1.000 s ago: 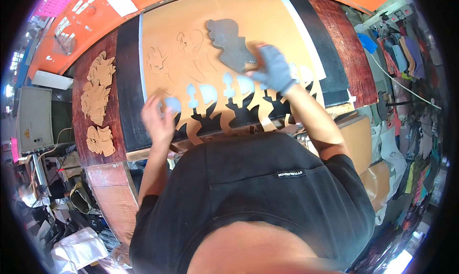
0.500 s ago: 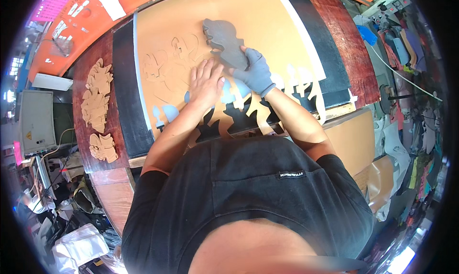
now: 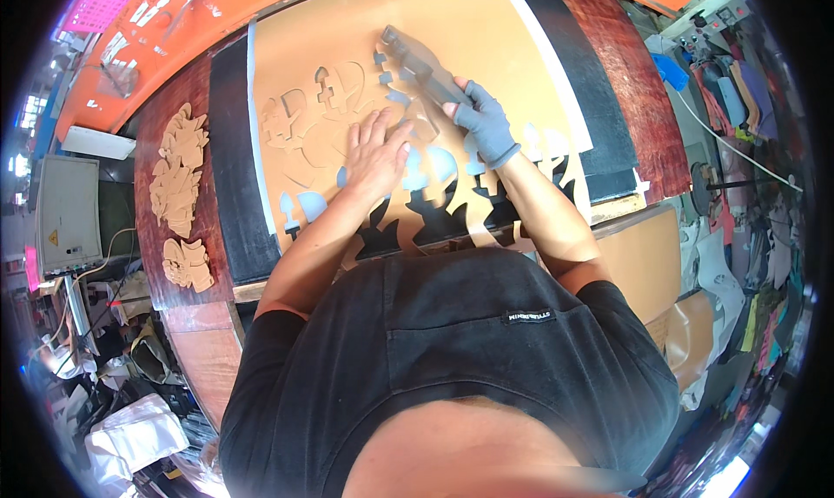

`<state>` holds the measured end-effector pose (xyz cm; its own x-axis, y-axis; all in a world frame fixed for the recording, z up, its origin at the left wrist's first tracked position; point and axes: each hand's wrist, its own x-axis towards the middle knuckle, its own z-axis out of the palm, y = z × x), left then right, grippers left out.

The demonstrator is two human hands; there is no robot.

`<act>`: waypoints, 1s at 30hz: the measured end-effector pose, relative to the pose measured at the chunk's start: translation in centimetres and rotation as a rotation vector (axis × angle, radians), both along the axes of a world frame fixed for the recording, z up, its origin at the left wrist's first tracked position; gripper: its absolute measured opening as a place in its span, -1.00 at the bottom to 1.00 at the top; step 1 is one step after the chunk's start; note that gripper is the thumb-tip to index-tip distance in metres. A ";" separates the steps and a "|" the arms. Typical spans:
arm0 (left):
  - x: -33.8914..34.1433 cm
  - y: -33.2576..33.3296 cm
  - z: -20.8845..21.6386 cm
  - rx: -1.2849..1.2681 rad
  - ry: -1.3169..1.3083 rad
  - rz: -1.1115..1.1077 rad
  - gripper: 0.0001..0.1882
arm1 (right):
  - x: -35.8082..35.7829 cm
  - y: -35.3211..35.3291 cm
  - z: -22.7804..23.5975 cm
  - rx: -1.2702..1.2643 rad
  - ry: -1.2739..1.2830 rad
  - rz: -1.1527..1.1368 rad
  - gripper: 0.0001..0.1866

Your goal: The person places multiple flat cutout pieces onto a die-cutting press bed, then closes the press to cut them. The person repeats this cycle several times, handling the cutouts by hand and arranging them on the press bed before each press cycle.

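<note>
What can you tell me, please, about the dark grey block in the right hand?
The dark grey block looks long and fairly thick, with an uneven outline; blur hides its finer parts, and its material is unclear. It appears tilted over the tan sheet, slanting from upper left to lower right in the picture. The gloved right hand grips its near end; whether an edge touches the sheet cannot be told.
</note>
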<state>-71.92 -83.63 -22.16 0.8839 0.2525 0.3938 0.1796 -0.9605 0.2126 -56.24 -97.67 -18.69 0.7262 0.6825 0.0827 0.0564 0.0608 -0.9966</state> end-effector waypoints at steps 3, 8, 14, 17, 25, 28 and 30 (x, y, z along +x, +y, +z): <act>-0.1 -0.1 0.7 -0.067 -0.052 -0.027 -0.52 | 0.2 -0.1 0.4 0.059 0.139 -0.018 -0.37; 1.7 0.2 2.2 0.085 -0.116 -0.264 -0.50 | 0.7 0.0 -0.3 0.144 0.136 0.007 -0.39; 4.4 0.7 1.9 -0.055 0.149 -0.134 -0.47 | 2.5 -1.1 -0.3 0.411 0.393 0.093 -0.45; 4.5 1.2 1.6 -0.006 0.102 -0.138 -0.45 | 3.2 -2.8 0.5 0.280 0.185 -0.072 -0.37; 4.5 0.7 1.8 0.002 0.146 -0.124 -0.44 | 3.5 -5.1 -0.3 -0.390 -0.977 -0.291 -0.28; 4.5 0.6 1.9 -0.004 0.154 -0.124 -0.44 | 3.3 -5.1 -1.0 -0.462 -0.999 -0.257 -0.26; 4.5 0.7 2.0 -0.008 0.147 -0.124 -0.44 | 3.2 -5.1 -1.2 -0.455 -1.026 -0.258 -0.26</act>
